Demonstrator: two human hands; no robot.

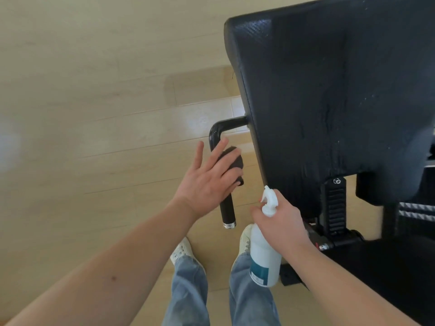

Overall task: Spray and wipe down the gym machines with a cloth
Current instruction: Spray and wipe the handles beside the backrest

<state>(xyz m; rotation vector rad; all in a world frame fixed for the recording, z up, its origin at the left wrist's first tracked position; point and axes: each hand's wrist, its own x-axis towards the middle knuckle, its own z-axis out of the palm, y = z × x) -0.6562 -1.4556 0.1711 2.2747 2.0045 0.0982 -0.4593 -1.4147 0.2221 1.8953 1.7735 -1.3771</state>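
Cloth on the machine handle, bottle in hand.
Right grip clasps the white spray bottle by its neck; left grip, fingers straight, presses a dark cloth against the black handle beside the padded backrest.

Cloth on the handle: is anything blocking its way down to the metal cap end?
Nothing visible. The left hand presses the cloth on the handle, which runs bare below it to the metal cap. The spray bottle, held in the right hand, sits to the right, apart from the handle.
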